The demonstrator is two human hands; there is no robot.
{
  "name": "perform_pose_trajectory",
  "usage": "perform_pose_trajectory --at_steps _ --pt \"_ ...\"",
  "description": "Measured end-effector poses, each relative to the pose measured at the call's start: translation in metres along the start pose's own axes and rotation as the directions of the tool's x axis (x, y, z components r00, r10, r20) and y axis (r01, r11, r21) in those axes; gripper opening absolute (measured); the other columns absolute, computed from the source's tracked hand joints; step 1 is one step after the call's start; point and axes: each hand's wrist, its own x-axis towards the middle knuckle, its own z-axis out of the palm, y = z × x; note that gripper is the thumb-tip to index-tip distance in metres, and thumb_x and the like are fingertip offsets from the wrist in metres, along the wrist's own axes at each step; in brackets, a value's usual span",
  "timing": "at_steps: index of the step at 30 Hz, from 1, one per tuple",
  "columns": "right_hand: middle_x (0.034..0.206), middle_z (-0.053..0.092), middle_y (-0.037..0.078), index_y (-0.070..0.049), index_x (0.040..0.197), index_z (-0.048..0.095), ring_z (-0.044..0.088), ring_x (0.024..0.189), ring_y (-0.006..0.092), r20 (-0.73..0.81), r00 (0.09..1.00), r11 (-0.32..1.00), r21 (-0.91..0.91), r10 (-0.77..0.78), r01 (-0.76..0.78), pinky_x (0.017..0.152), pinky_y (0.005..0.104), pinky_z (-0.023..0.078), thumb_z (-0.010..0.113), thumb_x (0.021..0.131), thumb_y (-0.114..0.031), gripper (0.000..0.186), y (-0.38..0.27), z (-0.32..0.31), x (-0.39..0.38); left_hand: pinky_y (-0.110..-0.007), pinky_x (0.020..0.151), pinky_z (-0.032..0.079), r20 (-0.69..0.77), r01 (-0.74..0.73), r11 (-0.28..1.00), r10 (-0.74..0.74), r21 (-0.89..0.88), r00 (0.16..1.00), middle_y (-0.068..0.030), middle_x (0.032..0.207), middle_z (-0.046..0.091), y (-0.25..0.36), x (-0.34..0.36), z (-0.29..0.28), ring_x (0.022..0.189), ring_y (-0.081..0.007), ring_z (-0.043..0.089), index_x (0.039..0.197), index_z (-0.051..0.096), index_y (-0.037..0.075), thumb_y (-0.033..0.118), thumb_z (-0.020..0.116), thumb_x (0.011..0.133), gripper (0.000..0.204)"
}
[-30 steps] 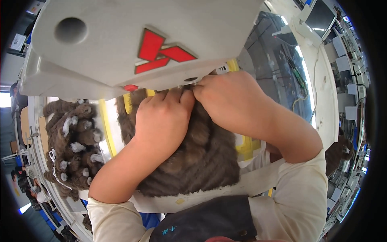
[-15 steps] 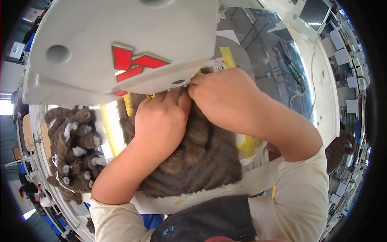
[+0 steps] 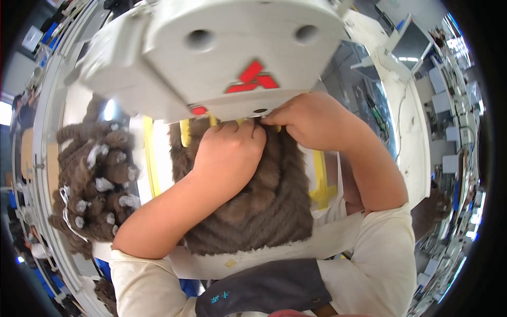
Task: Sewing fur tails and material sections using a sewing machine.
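Observation:
A brown fur piece [image 3: 253,216] lies beneath the white machine head [image 3: 243,53], which bears red emblems. My left hand [image 3: 227,153] rests on the fur with curled fingers gripping it just below the machine's front edge. To its right, my right hand [image 3: 317,121] is closed, thumb and forefinger pinched at the top of the fur under the machine; what they hold is hidden. Yellow tape strips [image 3: 319,185] border the fur on the light work surface.
A heap of brown fur pieces [image 3: 92,179] with pale tufts sits at the left. A glossy panel [image 3: 375,100] with a tool and a monitor [image 3: 409,42] are at the right. Other workers [image 3: 26,105] and benches show along the edges.
The view has shifted, showing more of the machine head. My right hand's wrist has swung rightward, uncovering more fur and tape, while its fingertips remain at the machine's edge beside my left hand.

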Motion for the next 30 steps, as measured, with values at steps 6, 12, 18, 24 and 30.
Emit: perform_pose_trajectory --at_steps 6,12,18,24,30 --pt "0.110 0.076 0.012 -0.010 0.109 0.079 0.070 0.100 0.0356 -0.044 0.999 0.999 -0.051 0.016 -0.019 0.084 0.0461 0.056 0.057 0.085 -0.004 0.033 0.000 0.004 0.003 -0.034 0.069 0.053 -0.110 -0.068 0.996 0.074 0.055 0.991 -0.0102 0.123 0.071 0.004 -0.017 -0.008 0.079 -0.0188 0.066 0.118 0.068 0.003 0.016 0.063 0.080 0.041" --pt "0.105 0.076 0.013 -0.014 0.111 0.080 0.070 0.097 0.0364 -0.063 0.998 0.999 -0.043 -0.002 -0.001 0.083 0.0442 0.056 0.056 0.083 0.000 0.039 0.002 0.006 0.005 -0.032 0.067 0.050 -0.059 -0.074 0.997 0.073 -0.012 0.996 -0.0144 0.127 0.070 0.012 -0.027 -0.009 0.073 -0.0174 0.063 0.124 0.066 0.001 0.016 0.063 0.079 0.047" --pt "0.103 0.076 0.014 -0.014 0.111 0.081 0.070 0.097 0.0359 0.010 0.993 0.992 -0.048 0.119 -0.118 0.084 0.0433 0.055 0.059 0.084 -0.001 0.038 0.005 0.005 0.002 -0.031 0.068 0.050 0.009 -0.061 0.998 0.061 -0.009 0.998 -0.0170 0.126 0.070 0.018 -0.029 -0.008 0.073 -0.0175 0.064 0.127 0.064 -0.003 0.017 0.064 0.079 0.052" --pt "0.103 0.075 0.014 -0.014 0.112 0.080 0.070 0.096 0.0378 -0.081 0.996 0.998 -0.027 0.047 -0.049 0.086 0.0442 0.056 0.060 0.084 -0.001 0.037 0.005 0.008 0.005 -0.031 0.069 0.050 0.041 -0.060 0.998 0.059 0.031 0.997 -0.0164 0.126 0.069 0.017 -0.028 -0.007 0.073 -0.0171 0.064 0.128 0.063 -0.002 0.017 0.064 0.079 0.053" --pt "0.106 0.074 0.018 -0.008 0.112 0.076 0.068 0.101 0.0400 -0.050 0.995 0.996 -0.015 0.092 -0.092 0.088 0.0458 0.054 0.062 0.085 -0.004 0.031 0.010 0.005 0.006 -0.031 0.073 0.052 0.056 -0.053 0.998 0.051 0.041 0.997 -0.0167 0.126 0.069 0.015 -0.023 -0.008 0.075 -0.0175 0.066 0.131 0.061 -0.003 0.018 0.064 0.081 0.054"
